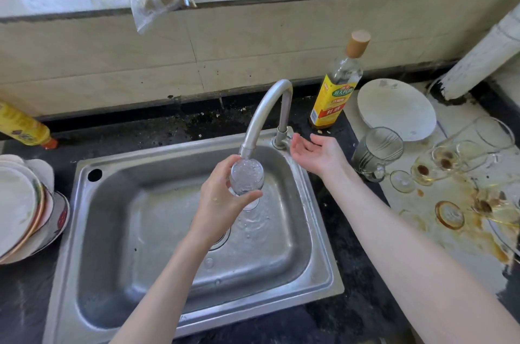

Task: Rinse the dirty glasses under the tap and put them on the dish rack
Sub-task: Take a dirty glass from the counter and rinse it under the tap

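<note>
My left hand [222, 191] grips a clear stemmed glass [247, 178] right under the spout of the curved steel tap [264, 110], over the steel sink [180, 273]. Water fills the glass and spills into the basin. My right hand [318, 151] hovers with relaxed fingers and holds nothing, beside the tap's base at the sink's back right corner. Several dirty glasses [439, 166] with brown residue lie on the wet, stained counter to the right. A clear glass mug [377, 151] stands nearest the sink.
A white plate [396, 108] lies behind the dirty glasses. A yellow-labelled bottle [334, 90] stands behind the tap. Stacked plates and bowls [25, 208] sit left of the sink, with a yellow bottle [22, 127] lying behind them. Jars and a bag rest on the ledge above.
</note>
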